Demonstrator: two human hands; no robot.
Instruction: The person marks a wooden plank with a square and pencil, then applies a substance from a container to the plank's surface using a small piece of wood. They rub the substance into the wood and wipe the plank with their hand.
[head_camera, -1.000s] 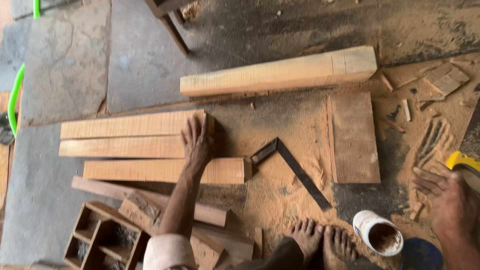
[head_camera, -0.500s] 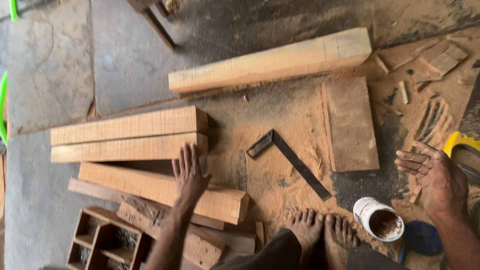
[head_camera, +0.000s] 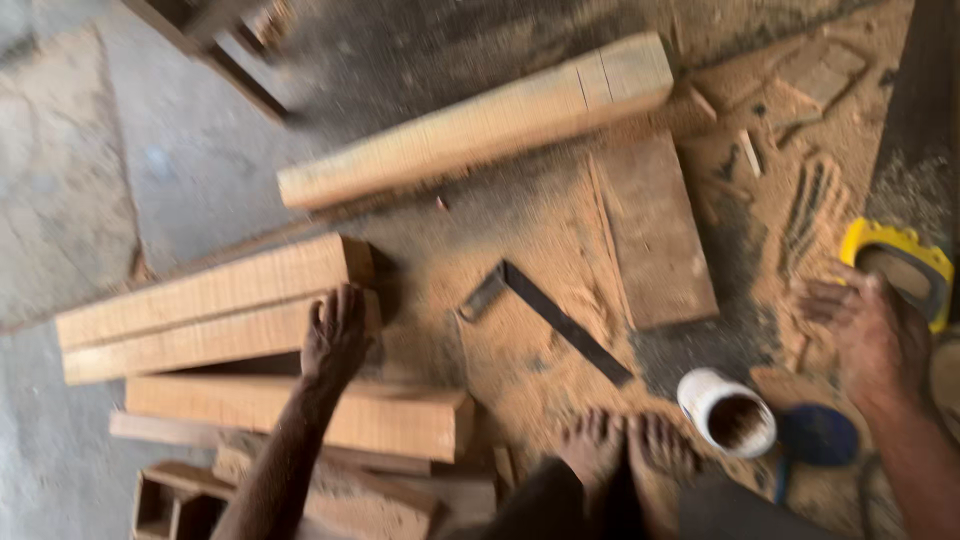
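My left hand (head_camera: 334, 338) rests with fingers spread on the right end of a squared wooden beam (head_camera: 210, 335), the second in a row of beams on the sawdust floor. A third beam (head_camera: 300, 415) lies just below it and another (head_camera: 215, 290) just above. My right hand (head_camera: 868, 325) hovers open above the floor at the right, empty, close to a yellow-handled tool (head_camera: 898, 268). A black metal try square (head_camera: 545, 315) lies between the two hands.
A long beam (head_camera: 470, 125) lies diagonally at the top, a flat board (head_camera: 655, 230) beneath it. A white cup (head_camera: 727, 411) with a blue lid (head_camera: 820, 435) stands by my bare feet (head_camera: 625, 450). A wooden box frame (head_camera: 180, 500) sits at bottom left.
My left hand moved up from the lower beam to the one above it. My right hand stayed open and drifted toward the yellow tool. The view shifted and blurred.
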